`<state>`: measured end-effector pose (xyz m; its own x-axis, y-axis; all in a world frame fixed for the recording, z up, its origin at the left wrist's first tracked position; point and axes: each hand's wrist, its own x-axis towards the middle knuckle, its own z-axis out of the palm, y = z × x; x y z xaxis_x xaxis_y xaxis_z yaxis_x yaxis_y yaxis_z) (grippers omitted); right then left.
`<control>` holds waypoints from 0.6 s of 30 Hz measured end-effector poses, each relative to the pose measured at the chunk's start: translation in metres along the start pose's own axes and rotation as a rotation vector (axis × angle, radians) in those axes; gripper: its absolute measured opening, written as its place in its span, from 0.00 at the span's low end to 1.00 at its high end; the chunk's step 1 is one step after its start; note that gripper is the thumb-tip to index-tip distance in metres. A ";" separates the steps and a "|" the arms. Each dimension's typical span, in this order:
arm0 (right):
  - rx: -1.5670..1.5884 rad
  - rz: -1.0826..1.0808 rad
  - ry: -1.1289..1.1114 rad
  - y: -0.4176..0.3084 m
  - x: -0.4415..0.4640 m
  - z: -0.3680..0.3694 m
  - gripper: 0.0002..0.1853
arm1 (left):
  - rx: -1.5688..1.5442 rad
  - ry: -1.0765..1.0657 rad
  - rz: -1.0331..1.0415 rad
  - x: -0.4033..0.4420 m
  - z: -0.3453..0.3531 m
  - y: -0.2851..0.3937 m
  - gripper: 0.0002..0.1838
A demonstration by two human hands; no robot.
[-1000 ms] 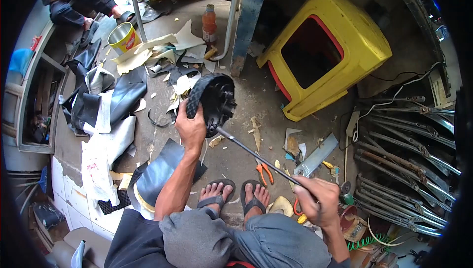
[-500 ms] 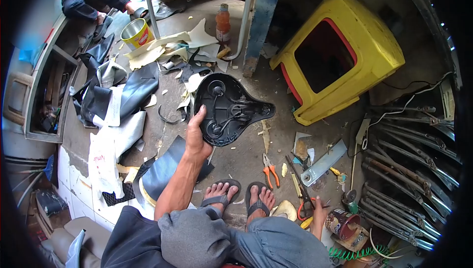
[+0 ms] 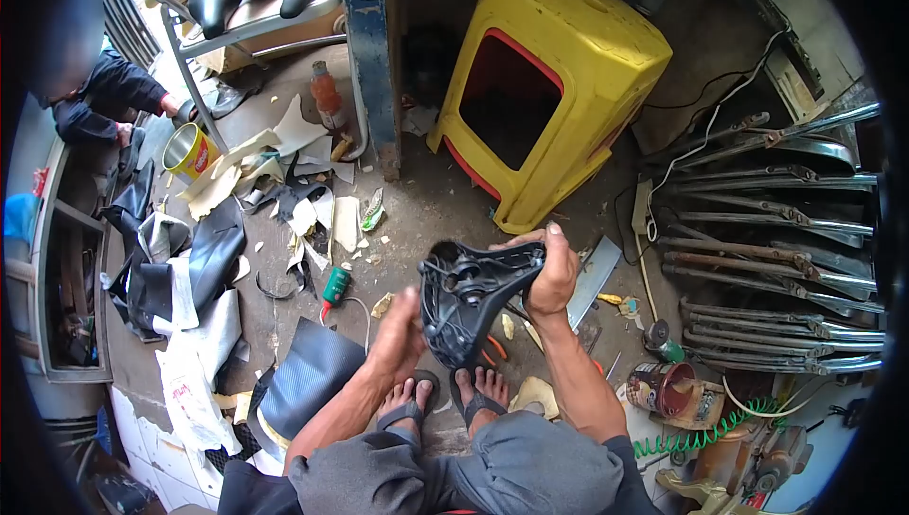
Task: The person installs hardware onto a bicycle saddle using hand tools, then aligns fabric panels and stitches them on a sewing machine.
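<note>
A black bicycle saddle is held above the feet, its ribbed underside facing the camera. My right hand is closed around its narrow nose, thumb up. Beside the wide end, on the left, my left hand is raised with its fingers extended, slightly blurred, and does not grip the saddle. Orange-handled pliers lie on the floor below the saddle, partly hidden by it.
A yellow stool stands ahead beside a blue post. Metal frames are stacked on the right. Material scraps and a green cylinder lie on the left. Another person leans in at the upper left.
My right hand has let go of the long-shafted tool and taken the saddle's nose. My left hand has released the saddle's wide end. The view has shifted, and the green cylinder now shows on the floor.
</note>
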<state>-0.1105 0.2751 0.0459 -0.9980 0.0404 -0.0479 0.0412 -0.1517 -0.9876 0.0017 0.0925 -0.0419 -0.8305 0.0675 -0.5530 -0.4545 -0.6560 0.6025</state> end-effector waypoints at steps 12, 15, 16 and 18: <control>-0.649 -0.060 0.019 -0.006 -0.023 0.041 0.35 | 0.561 0.054 0.636 0.005 0.039 0.003 0.29; -0.992 -0.565 -0.472 0.002 -0.059 0.048 0.40 | -0.306 0.016 0.179 0.012 0.026 0.005 0.25; -1.093 -0.646 -0.745 -0.008 -0.079 0.056 0.39 | -0.483 -0.018 0.028 0.006 0.028 0.016 0.25; -0.950 -0.811 -1.005 0.001 -0.104 0.065 0.35 | -0.479 -0.090 -0.019 -0.001 0.023 0.021 0.26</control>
<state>-0.0093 0.2062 0.0593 -0.3786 -0.8925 0.2452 -0.8594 0.2406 -0.4511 -0.0149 0.0959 -0.0150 -0.8573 0.1338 -0.4971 -0.2882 -0.9249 0.2481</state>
